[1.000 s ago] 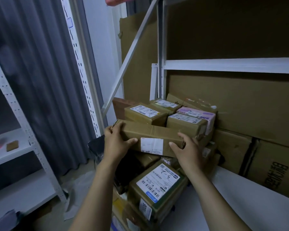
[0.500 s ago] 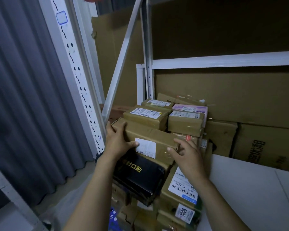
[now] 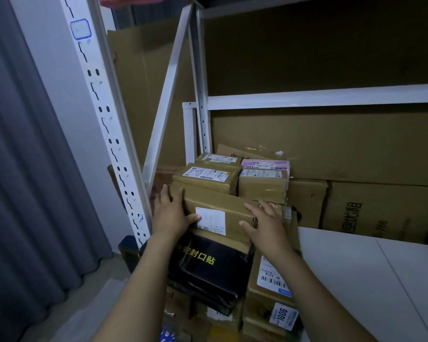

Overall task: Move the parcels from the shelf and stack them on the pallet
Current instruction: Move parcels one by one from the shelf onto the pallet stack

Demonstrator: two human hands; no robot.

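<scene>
**Step in hand.** The placing step is judged to be under way: a long brown parcel [image 3: 218, 206] is being set on top of the stack, across a black poly mailer [image 3: 208, 267] and the near edge of a labelled brown carton [image 3: 269, 280]. Its far side is lying against two smaller taped parcels [image 3: 205, 180], which are standing in the row behind.

**Grip.** The parcel's left end is being grasped by the left hand [image 3: 172, 213], with the fingers over the top face and the thumb on the front face beside the white label [image 3: 210, 219]. The right end is being pressed by the right hand [image 3: 262, 225], whose spread fingers are lying nearly straight rather than wrapped round it.

**Next move.** The parcel is to be squared against the row behind and checked for rocking on the soft mailer. Only then are both hands to be withdrawn and the next parcel fetched.

**Hidden or unclear.**
- The pallet is not being shown; the stack's base is cut off at the lower edge of the view.
- The parcel's underside and its seating on the mailer are being hidden.
- The label print is too dim to be read.
- The source shelf cannot be identified; only a white slotted upright [image 3: 104, 119] is standing at the left.
</scene>
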